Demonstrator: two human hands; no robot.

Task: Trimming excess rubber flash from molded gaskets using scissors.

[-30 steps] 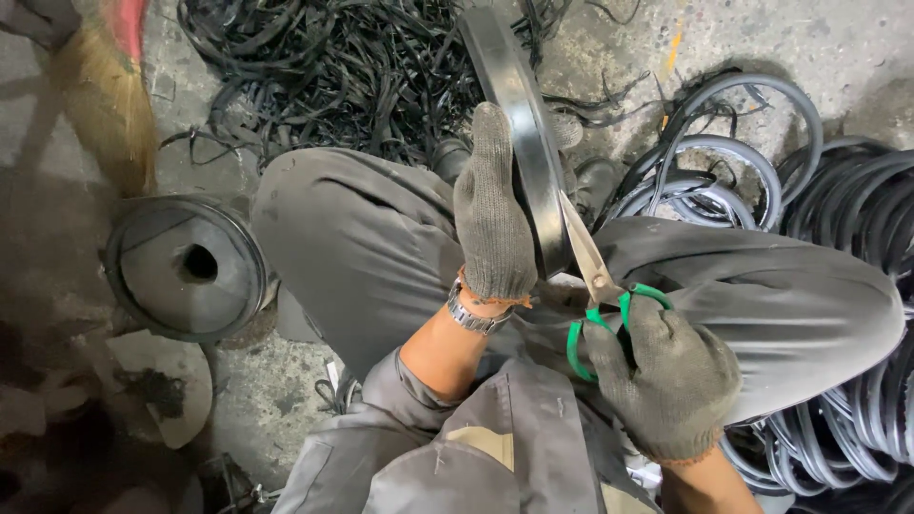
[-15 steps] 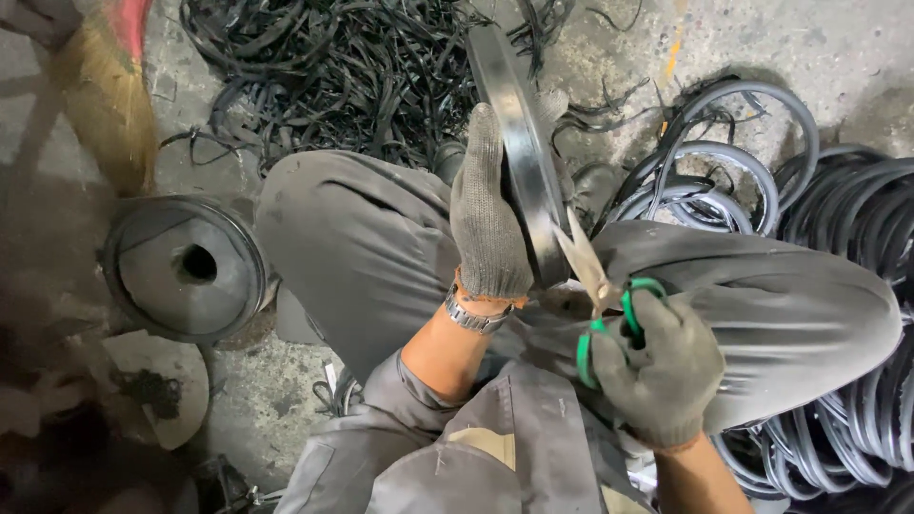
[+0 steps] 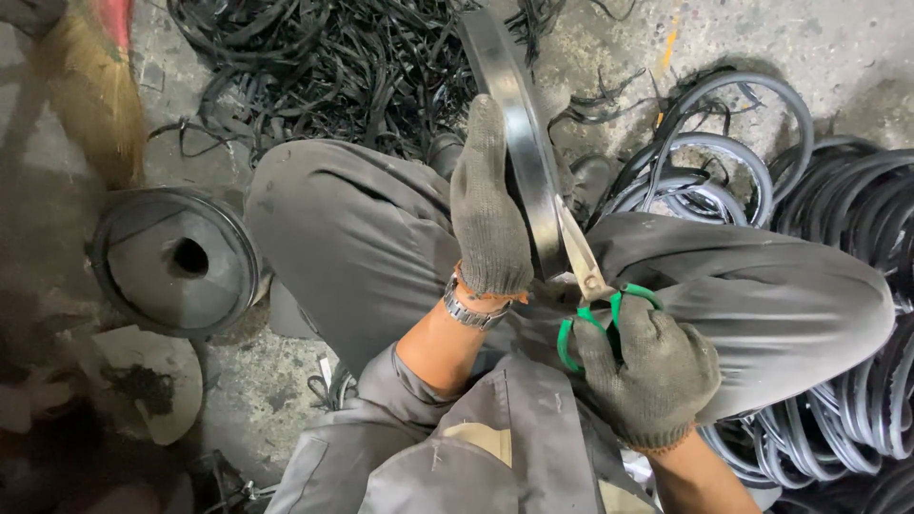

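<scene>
My left hand [image 3: 489, 207], in a grey knit glove with a wristwatch below it, grips a black rubber ring [image 3: 509, 114] that stands on edge over my lap. My right hand [image 3: 649, 371], also gloved, holds green-handled scissors [image 3: 595, 290]. Their metal blades lie against the ring's lower edge, just right of my left palm. I sit with grey trousers bent at the knees under both hands.
A heap of thin black rubber trimmings [image 3: 324, 67] lies on the concrete floor ahead. Stacked black rubber rings [image 3: 838, 238] pile up at the right. A round black mould with a centre hole [image 3: 176, 262] sits at the left, a broom [image 3: 90, 86] beyond it.
The scissors and my right hand have shifted slightly down and right along the ring's edge. My left hand keeps its grip on the ring.
</scene>
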